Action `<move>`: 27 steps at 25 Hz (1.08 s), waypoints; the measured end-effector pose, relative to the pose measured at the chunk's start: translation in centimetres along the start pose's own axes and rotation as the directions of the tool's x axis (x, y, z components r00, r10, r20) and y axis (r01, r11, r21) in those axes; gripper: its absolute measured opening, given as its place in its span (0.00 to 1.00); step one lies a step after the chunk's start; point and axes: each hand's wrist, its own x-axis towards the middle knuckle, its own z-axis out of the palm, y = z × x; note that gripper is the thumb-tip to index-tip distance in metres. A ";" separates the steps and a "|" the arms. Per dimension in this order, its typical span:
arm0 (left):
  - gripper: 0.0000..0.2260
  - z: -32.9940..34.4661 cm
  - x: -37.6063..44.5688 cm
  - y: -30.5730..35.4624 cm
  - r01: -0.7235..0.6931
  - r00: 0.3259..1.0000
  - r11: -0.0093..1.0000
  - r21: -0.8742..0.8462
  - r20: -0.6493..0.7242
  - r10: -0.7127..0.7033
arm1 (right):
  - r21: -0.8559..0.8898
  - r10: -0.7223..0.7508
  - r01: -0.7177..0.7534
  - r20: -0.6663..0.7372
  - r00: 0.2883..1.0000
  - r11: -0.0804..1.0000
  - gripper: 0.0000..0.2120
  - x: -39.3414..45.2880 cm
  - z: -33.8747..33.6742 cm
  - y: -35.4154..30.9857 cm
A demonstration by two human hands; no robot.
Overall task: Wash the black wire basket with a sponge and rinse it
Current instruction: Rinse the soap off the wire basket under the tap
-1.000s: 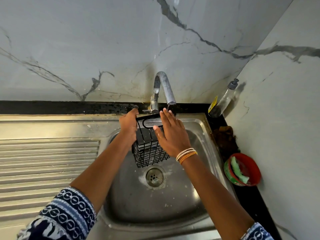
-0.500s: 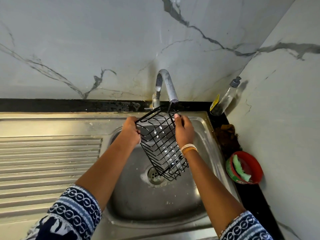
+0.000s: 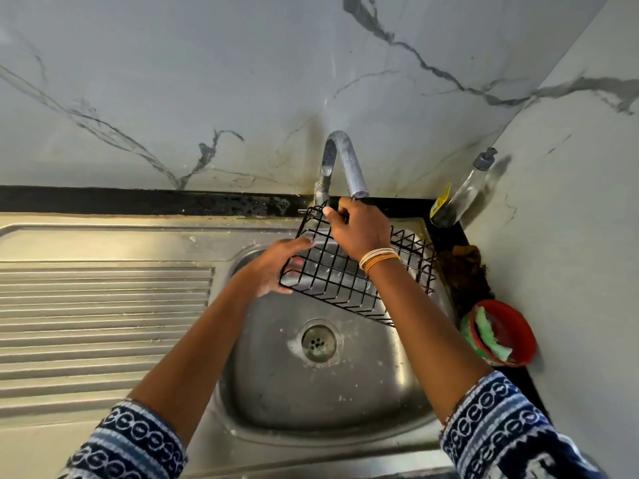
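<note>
While the basket [image 3: 349, 271] is held over the sink [image 3: 311, 392], just under the tap [image 3: 349, 164], the step in hand seems to be the rinse. The right hand [image 3: 363, 229] has its fingers closed on the far top rim, and the left hand [image 3: 276, 267] supports the near left corner with curled fingers, partly behind the wires. No running water is clearly visible, so the flow cannot be judged. For a good rinse, the person should turn the basket slowly so that each side passes under the spout. Room is narrow on the right, where the basket reaches over the sink edge toward the red bowl [image 3: 515, 330] with the sponge [image 3: 491, 337]; the left side is open.
</note>
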 end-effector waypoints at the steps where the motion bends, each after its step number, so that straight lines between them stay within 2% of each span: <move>1: 0.27 0.0 0.0 0.0 -0.001 1.000 1.000 0.023 0.012 0.001 | -0.023 -0.019 0.020 0.018 1.000 1.000 0.14 0.2 -0.2 -0.1; 4: 0.30 0.1 -0.4 0.4 0.004 0.998 0.992 0.128 0.059 -0.011 | -0.067 -0.094 0.097 0.044 0.995 0.993 0.13 0.3 -0.3 -0.3; 6: 0.33 0.2 -0.6 0.3 0.026 0.990 0.994 0.109 0.133 -0.041 | -0.122 -0.135 0.139 0.036 0.990 0.983 0.13 0.3 -0.1 -0.6; 9: 0.23 1.0 -0.8 -0.6 0.100 0.980 0.995 -0.026 0.176 -0.094 | -0.201 -0.185 0.189 0.043 0.982 0.961 0.15 0.6 -0.2 -0.9; 13: 0.24 1.6 -0.1 -1.9 0.091 0.992 0.987 -0.134 0.104 -0.078 | -0.228 -0.221 0.232 0.075 0.972 0.946 0.15 1.1 -0.2 -1.2; 15: 0.23 2.1 0.1 -2.0 0.093 0.996 0.980 -0.175 0.023 -0.091 | -0.225 -0.220 0.231 0.073 0.973 0.946 0.16 1.3 -0.1 -1.3; 19: 0.16 3.1 0.5 -2.3 0.056 0.984 0.972 -0.226 -0.153 -0.092 | -0.166 -0.277 0.287 0.083 0.957 0.943 0.18 1.3 0.2 -1.7; 20: 0.17 3.3 0.6 -2.6 0.044 0.980 0.960 -0.275 -0.176 -0.095 | -0.152 -0.326 0.332 0.063 0.943 0.931 0.18 1.0 0.3 -1.7; 22: 0.22 3.6 0.4 -3.0 0.032 0.968 0.916 -0.400 -0.216 -0.128 | -0.236 -0.390 0.377 -0.006 0.921 0.896 0.20 0.4 0.8 -1.0; 24: 0.26 3.7 0.4 -3.8 0.014 0.956 0.873 -0.488 -0.250 -0.155 | -0.360 -0.272 0.229 -0.074 0.959 0.905 0.25 0.0 0.7 0.9; 26: 0.26 3.7 0.4 -4.3 -0.005 0.950 0.871 -0.491 -0.275 -0.149 | -0.362 -0.049 -0.002 -0.132 0.990 0.932 0.29 -0.6 0.1 2.7; 27: 0.26 3.7 0.4 -4.3 -0.005 0.948 0.881 -0.472 -0.283 -0.146 | -0.332 0.028 -0.071 -0.132 0.991 0.941 0.31 -1.2 0.1 2.8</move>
